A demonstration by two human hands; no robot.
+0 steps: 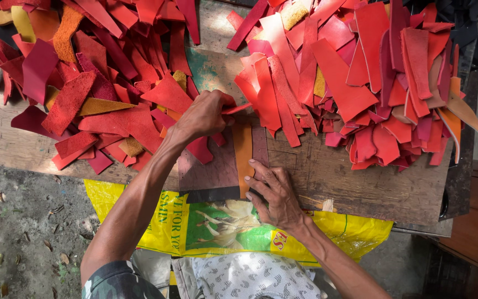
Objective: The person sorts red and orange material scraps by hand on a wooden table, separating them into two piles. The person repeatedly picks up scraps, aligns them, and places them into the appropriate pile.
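Wooden bench (360, 182) w/ red leather scraps heaped both sides. Head view: left hand (203, 113) pinched shut on a thin red strip (238, 108); right hand (275, 194) flat, fingers spread, pressing the orange piece (243, 149). Best keep that piece pinned firmly. No containers; yellow sack (206, 221) hangs below.
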